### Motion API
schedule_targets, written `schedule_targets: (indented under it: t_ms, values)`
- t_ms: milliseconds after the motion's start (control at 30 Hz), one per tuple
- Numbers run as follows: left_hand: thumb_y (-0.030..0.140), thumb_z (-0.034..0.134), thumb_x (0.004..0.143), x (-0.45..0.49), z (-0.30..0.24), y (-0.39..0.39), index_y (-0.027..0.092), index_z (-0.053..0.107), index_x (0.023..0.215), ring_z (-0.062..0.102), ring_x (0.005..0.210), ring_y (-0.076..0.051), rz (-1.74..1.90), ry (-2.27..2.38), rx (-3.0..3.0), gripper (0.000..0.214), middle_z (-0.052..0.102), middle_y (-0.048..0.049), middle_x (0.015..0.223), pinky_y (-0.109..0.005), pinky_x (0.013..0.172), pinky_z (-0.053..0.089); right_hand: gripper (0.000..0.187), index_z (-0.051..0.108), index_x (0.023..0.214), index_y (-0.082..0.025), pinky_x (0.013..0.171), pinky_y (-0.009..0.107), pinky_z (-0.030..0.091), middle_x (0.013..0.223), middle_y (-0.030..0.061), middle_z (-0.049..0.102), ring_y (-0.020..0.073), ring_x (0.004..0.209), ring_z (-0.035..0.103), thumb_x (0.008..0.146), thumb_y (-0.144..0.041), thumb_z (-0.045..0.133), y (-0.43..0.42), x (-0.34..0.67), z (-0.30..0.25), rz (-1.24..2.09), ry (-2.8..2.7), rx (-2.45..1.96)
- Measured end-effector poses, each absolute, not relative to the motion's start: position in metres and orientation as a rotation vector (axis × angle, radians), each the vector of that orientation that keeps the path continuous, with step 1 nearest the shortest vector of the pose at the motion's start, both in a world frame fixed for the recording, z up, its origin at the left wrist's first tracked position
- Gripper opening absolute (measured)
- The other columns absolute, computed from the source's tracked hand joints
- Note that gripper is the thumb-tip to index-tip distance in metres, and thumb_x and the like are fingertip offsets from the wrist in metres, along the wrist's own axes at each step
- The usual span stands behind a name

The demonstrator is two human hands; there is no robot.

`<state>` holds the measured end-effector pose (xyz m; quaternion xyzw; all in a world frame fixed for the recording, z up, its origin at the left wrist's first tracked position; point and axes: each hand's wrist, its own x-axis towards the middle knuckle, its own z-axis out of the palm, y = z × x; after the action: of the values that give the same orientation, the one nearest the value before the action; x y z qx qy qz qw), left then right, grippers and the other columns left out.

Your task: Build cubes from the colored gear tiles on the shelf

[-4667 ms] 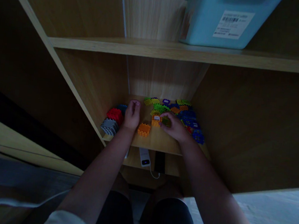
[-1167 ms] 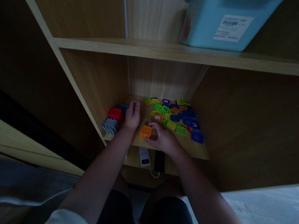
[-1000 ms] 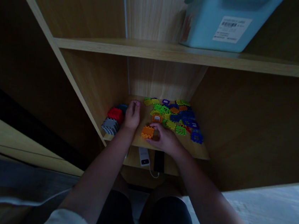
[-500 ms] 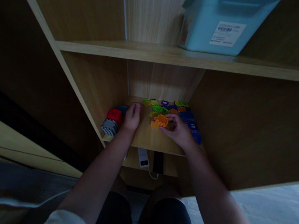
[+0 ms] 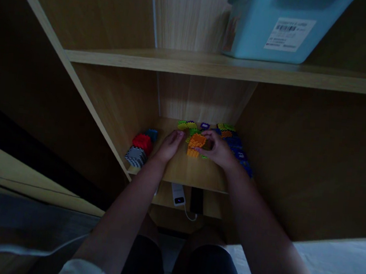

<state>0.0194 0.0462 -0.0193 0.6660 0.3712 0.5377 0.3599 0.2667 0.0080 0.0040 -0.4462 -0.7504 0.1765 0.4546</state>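
Note:
My right hand (image 5: 217, 149) has its thumb and fingers around the right side of a small stack of orange jagged-edged interlocking pieces (image 5: 196, 144) on the middle shelf. To the left of that stack is my left hand (image 5: 170, 146), loosely cupped with its palm turned to the right; nothing shows in it, and a gap separates it from the orange pieces. Green and yellow pieces (image 5: 187, 125) lie behind the stack. Many blue pieces (image 5: 240, 155) are spread along the right side, partly hidden by my right hand.
Grey pieces (image 5: 135, 156), red pieces (image 5: 142, 142) and blue-teal pieces (image 5: 152, 134) stand in stacks by the left wall. A light-blue bin (image 5: 278, 38) sits on the upper shelf (image 5: 177, 66). Below, a white device (image 5: 177, 194) with a cable lies beside a black object (image 5: 197, 200).
My left hand has moved right, closer to the orange stack. The right hand keeps hold of the orange pieces, whose upper part now sits a little higher. The view has shifted slightly.

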Motion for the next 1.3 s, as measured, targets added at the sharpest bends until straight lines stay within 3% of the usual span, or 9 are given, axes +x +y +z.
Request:
schedule_targets:
  t_ms: [100, 167, 267, 400, 867, 1300]
  values:
    - [0.070, 0.080, 0.088, 0.017, -0.024, 0.049, 0.021, 0.071, 0.121, 0.071, 0.119, -0.028, 1.266, 0.849, 1.709, 0.060, 0.075, -0.0131, 0.122, -0.049, 0.112, 0.054, 0.062, 0.062, 0.131, -0.029, 0.102, 0.047, 0.060, 0.127, 0.0073, 0.075, 0.0296, 0.121, 0.073, 0.082, -0.053, 0.091, 0.009, 0.268, 0.004, 0.464, -1.876, -1.072]
    - [0.060, 0.095, 0.076, 0.014, -0.025, 0.049, 0.021, 0.068, 0.132, 0.069, 0.125, -0.029, 1.185, 0.771, 1.711, 0.074, 0.074, -0.0142, 0.129, -0.050, 0.114, 0.053, 0.061, 0.061, 0.131, -0.030, 0.104, 0.047, 0.060, 0.128, 0.0071, 0.075, 0.0290, 0.120, 0.073, 0.082, -0.052, 0.090, 0.010, 0.268, 0.004, 0.478, -1.876, -1.051]
    - [0.050, 0.104, 0.066, 0.009, -0.025, 0.046, 0.023, 0.066, 0.140, 0.064, 0.136, -0.033, 1.105, 0.724, 1.739, 0.088, 0.070, -0.0159, 0.139, -0.052, 0.118, 0.050, 0.060, 0.060, 0.131, -0.029, 0.103, 0.047, 0.060, 0.127, 0.0072, 0.075, 0.0285, 0.119, 0.074, 0.083, -0.048, 0.090, 0.009, 0.268, 0.003, 0.474, -1.871, -1.035]
    - [0.046, 0.106, 0.063, 0.006, -0.025, 0.046, 0.023, 0.065, 0.143, 0.062, 0.140, -0.034, 1.059, 0.721, 1.797, 0.093, 0.068, -0.0164, 0.145, -0.055, 0.122, 0.048, 0.059, 0.060, 0.131, -0.029, 0.103, 0.047, 0.060, 0.128, 0.0083, 0.074, 0.0289, 0.118, 0.074, 0.083, -0.044, 0.090, 0.008, 0.268, 0.003, 0.471, -1.882, -1.041]
    - [0.049, 0.104, 0.066, 0.011, -0.027, 0.048, 0.022, 0.066, 0.137, 0.066, 0.130, -0.031, 1.106, 0.687, 1.808, 0.085, 0.072, -0.0154, 0.134, -0.052, 0.117, 0.050, 0.059, 0.059, 0.135, -0.028, 0.102, 0.046, 0.060, 0.128, 0.0088, 0.075, 0.0294, 0.119, 0.074, 0.084, -0.041, 0.087, 0.003, 0.267, 0.004, 0.465, -1.920, -1.054]
    - [0.052, 0.099, 0.074, 0.011, -0.025, 0.047, 0.021, 0.065, 0.136, 0.067, 0.128, -0.028, 1.099, 0.701, 1.840, 0.076, 0.073, -0.0143, 0.133, -0.050, 0.117, 0.051, 0.064, 0.058, 0.140, -0.028, 0.100, 0.047, 0.060, 0.124, 0.0088, 0.077, 0.0294, 0.112, 0.075, 0.086, -0.045, 0.087, 0.002, 0.269, 0.002, 0.468, -1.926, -1.119]
